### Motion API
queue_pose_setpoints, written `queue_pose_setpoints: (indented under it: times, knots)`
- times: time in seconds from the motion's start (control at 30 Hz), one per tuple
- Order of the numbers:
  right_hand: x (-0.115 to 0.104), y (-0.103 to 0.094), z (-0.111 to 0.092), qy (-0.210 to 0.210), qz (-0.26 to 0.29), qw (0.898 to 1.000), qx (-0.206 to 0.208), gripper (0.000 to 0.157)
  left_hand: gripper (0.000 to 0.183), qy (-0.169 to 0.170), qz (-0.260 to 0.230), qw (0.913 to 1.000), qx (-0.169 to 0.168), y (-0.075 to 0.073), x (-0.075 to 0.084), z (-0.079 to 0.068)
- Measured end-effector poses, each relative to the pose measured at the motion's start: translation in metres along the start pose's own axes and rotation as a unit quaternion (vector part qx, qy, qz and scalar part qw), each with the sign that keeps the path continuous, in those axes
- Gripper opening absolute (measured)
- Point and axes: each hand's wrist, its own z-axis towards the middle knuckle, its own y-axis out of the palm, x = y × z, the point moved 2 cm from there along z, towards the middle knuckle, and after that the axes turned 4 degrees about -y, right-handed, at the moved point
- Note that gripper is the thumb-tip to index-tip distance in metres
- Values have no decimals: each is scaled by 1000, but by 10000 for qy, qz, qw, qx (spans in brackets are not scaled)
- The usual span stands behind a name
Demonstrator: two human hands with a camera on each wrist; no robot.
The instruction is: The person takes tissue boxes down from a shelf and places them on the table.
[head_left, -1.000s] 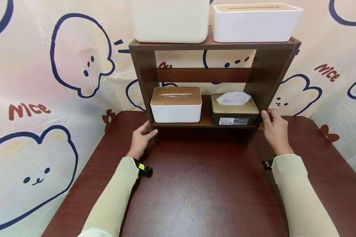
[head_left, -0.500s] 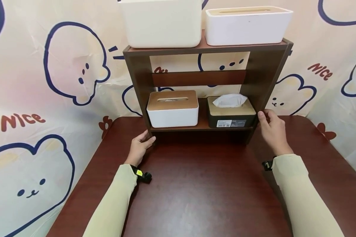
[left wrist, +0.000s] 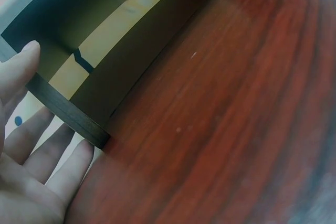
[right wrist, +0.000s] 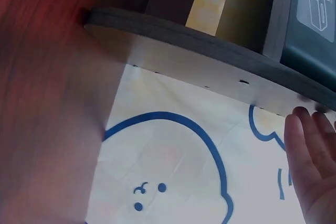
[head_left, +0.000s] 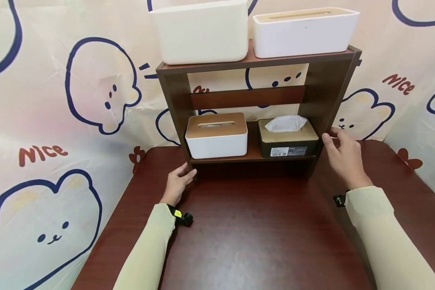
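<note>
A dark brown wooden shelf [head_left: 248, 98] stands on the reddish-brown table. My left hand [head_left: 177, 185] holds its left side panel low down, thumb on the inner face and fingers along the outer face, as the left wrist view shows. On the other side my right hand [head_left: 348, 161] touches the right panel; its straight fingers [right wrist: 299, 140] meet the outer face, and in the head view the thumb lies at the front edge. Inside sit a white tissue box [head_left: 217, 146] with a wooden lid and a dark green tissue box [head_left: 288, 150] with a tissue poking out.
On the shelf top are a large cream bin [head_left: 204, 36] and a white tissue box with a wooden lid [head_left: 304, 36]. The table [head_left: 253, 225] extends in front of the shelf. A cartoon-printed cloth [head_left: 76, 169] hangs behind and at both sides.
The head view has shifted and tilted slightly. My right hand's wrist has swung a little outward; both hands stay at the shelf's side panels.
</note>
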Motion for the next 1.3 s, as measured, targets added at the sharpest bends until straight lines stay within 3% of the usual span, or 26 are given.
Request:
queue_pose_setpoints:
  times: [0.5,0.73,0.97,1.3]
  knots:
    - [-10,-20,9,52,-178,9997,-160,57,64,18,57,10000,-73,4,2,3]
    - [-15,-27,14,12,-215,9998,-36,53,66,-43,34,10000,-23,3,3,3]
    - [-26,-35,19,-369,-215,9986,323,48,65,-92,27,9999,49,1,1,-1]
    - [-38,-44,23,-741,-302,9954,534,45,69,-157,46,9999,36,1,1,0]
